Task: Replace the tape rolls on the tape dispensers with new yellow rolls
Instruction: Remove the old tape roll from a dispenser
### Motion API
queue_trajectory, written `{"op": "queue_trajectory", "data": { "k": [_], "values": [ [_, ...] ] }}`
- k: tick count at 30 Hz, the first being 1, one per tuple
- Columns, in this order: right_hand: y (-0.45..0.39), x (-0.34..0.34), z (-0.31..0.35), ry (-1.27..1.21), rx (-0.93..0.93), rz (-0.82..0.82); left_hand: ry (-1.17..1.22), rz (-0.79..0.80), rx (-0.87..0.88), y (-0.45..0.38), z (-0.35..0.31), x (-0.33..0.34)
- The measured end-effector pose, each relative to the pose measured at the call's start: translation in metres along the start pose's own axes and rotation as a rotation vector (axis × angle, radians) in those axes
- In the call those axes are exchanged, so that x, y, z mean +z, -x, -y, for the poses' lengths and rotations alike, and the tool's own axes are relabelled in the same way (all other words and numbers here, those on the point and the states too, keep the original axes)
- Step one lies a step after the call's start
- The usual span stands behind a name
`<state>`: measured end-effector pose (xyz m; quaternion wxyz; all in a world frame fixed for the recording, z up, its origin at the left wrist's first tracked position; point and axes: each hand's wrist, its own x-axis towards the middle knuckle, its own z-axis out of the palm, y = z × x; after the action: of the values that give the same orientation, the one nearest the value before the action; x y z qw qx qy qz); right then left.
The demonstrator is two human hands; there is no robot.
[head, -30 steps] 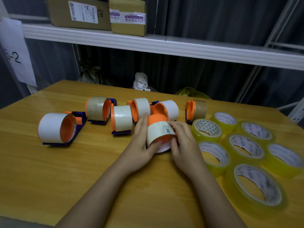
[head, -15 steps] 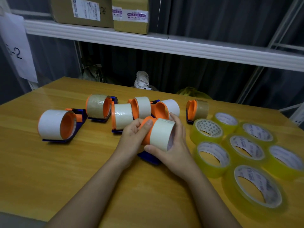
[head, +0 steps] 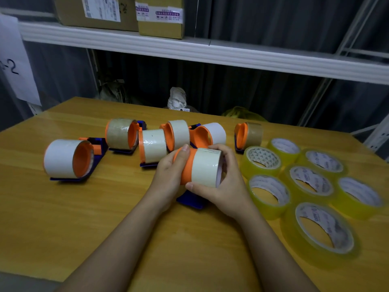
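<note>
Above the table's middle I hold a blue tape dispenser (head: 192,200) with an orange hub (head: 186,165). My left hand (head: 171,173) grips the orange hub end. My right hand (head: 223,184) wraps a cream tape roll (head: 205,167) that sits on the hub's right end. Several other dispensers with white, cream or brown rolls stand behind, among them a white one (head: 65,158) at the left and a brown one (head: 251,134) at the right. Several new yellow rolls (head: 310,182) lie flat at the right.
The wooden table (head: 63,218) ends near the lower left. Behind it runs a white shelf (head: 210,53) with cardboard boxes (head: 160,15) on top. Dark curtains hang behind, and a white bundle (head: 176,99) sits past the table's far edge.
The dispenser has been lifted from the table and turned on its side. The cream roll now sits farther out toward the right end of the orange hub, with my right hand around it.
</note>
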<state>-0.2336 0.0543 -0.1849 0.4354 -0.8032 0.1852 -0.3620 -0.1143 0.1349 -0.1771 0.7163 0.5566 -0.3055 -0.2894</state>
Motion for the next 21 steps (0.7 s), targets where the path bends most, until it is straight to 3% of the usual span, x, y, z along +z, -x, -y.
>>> {"op": "queue_trajectory", "data": {
  "k": [4, 8, 11, 16, 21],
  "values": [
    [-0.002, -0.001, 0.000, -0.053, -0.018, -0.003, -0.023, -0.010, 0.025, 0.001, -0.001, 0.002],
    [-0.005, -0.022, -0.002, -0.398, 0.084, -0.302, -0.047, -0.186, 0.090, -0.003, -0.009, -0.012],
    [-0.005, -0.024, 0.008, -0.307, 0.004, -0.426, -0.076, -0.135, 0.106, 0.001, -0.012, -0.010],
    [-0.005, -0.010, 0.008, -0.145, 0.081, -0.360, -0.153, -0.109, 0.136, 0.012, -0.019, 0.007],
    [-0.011, -0.024, 0.014, 0.017, 0.186, -0.270, -0.187, -0.225, 0.235, 0.021, -0.041, 0.008]
  ]
}}
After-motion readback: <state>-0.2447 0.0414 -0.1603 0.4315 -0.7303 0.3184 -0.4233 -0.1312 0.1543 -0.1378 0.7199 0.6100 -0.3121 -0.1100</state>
